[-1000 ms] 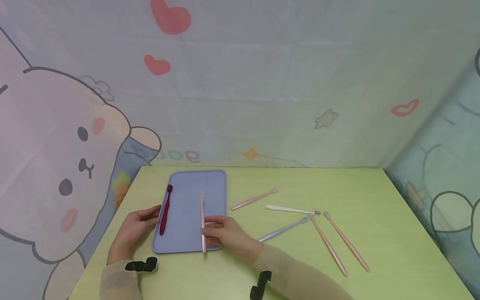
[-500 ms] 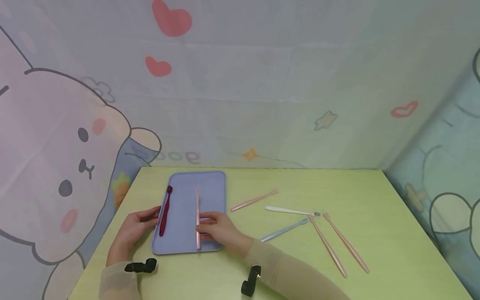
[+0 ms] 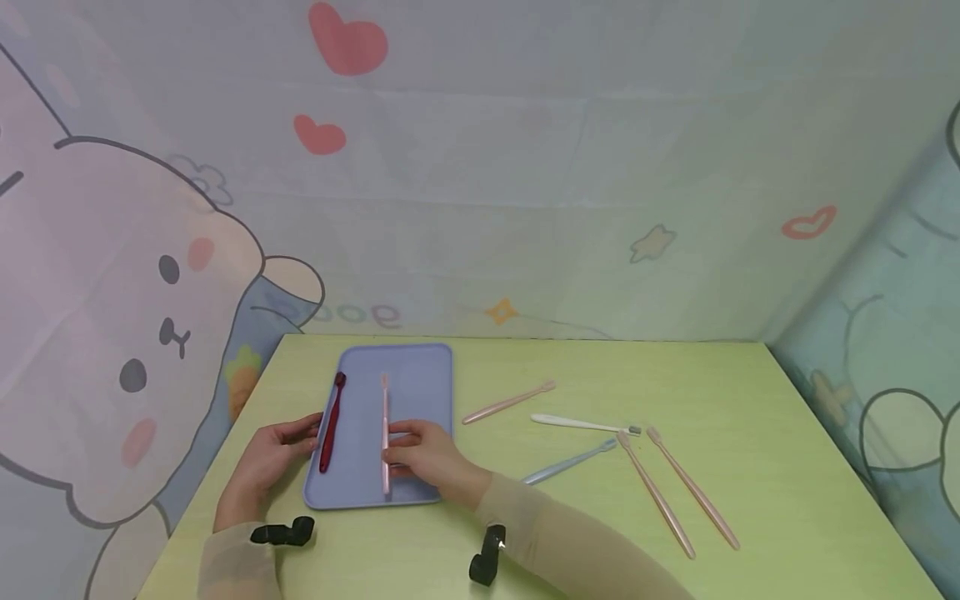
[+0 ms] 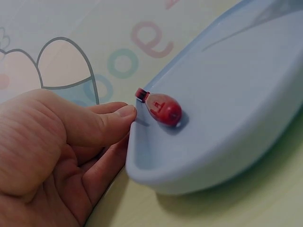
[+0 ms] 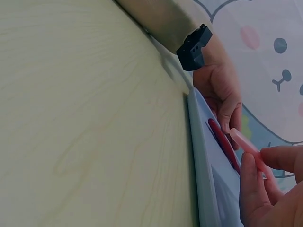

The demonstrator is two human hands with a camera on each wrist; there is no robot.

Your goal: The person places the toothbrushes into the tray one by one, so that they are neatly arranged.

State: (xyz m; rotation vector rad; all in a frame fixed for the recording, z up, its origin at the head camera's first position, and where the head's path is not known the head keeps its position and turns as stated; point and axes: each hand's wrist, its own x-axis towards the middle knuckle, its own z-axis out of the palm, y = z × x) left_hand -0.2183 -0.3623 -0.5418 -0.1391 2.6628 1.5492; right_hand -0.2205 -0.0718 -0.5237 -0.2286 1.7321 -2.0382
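Observation:
On the table's left part lies a lavender-blue tray [image 3: 416, 375]. A dark red toothbrush [image 3: 331, 423] rests in it along the left side, brush head toward the far end. My left hand [image 3: 272, 458] holds the tray's left rim, the thumb tip at the edge [image 4: 134, 113] and the other fingers along the outside. My right hand [image 3: 435, 458] pinches a pink toothbrush [image 3: 386, 417] by its handle between thumb and fingers, over the middle of the tray. This toothbrush points away from me, roughly parallel to the red one.
Right of the tray lie a pink toothbrush [image 3: 506, 403], a white toothbrush [image 3: 577, 422] and a blue toothbrush [image 3: 568, 462]. Farther right, two more pink toothbrushes, one inner [image 3: 660, 500] and one outer [image 3: 697, 492], lie slanted. A printed cloth [image 3: 525, 167] hangs behind the table [image 3: 810, 517].
My right hand has carried the pink toothbrush leftward over the tray, from near its right side to the middle, closer to the red toothbrush. The left hand stays at the rim.

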